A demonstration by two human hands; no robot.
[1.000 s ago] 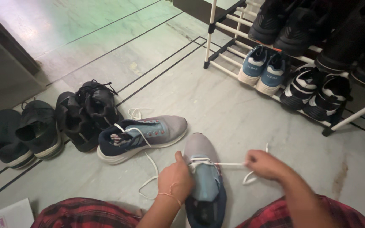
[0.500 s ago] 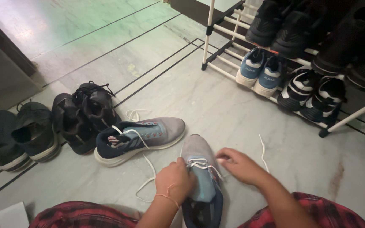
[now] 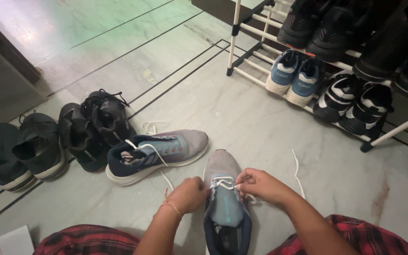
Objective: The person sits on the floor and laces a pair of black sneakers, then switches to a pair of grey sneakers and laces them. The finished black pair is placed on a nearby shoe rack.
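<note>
A grey and blue sneaker (image 3: 224, 198) stands on the floor between my knees, toe pointing away. My left hand (image 3: 188, 194) is closed on the white lace at the shoe's left side. My right hand (image 3: 259, 185) pinches the lace at the right eyelets. A loose end of the white lace (image 3: 298, 171) trails on the floor to the right. The matching sneaker (image 3: 156, 152) lies just beyond to the left, its laces loose.
Two black shoes (image 3: 93, 126) and another dark pair (image 3: 22, 151) sit at the left. A white shoe rack (image 3: 253, 26) at the upper right holds blue sneakers (image 3: 294, 78) and black-and-white sneakers (image 3: 355, 101). A white box corner (image 3: 5, 242) shows at the bottom left.
My right hand, stretched out right pulling the lace taut, came back to the shoe's eyelets. My left hand shifted from on top of the shoe to its left side.
</note>
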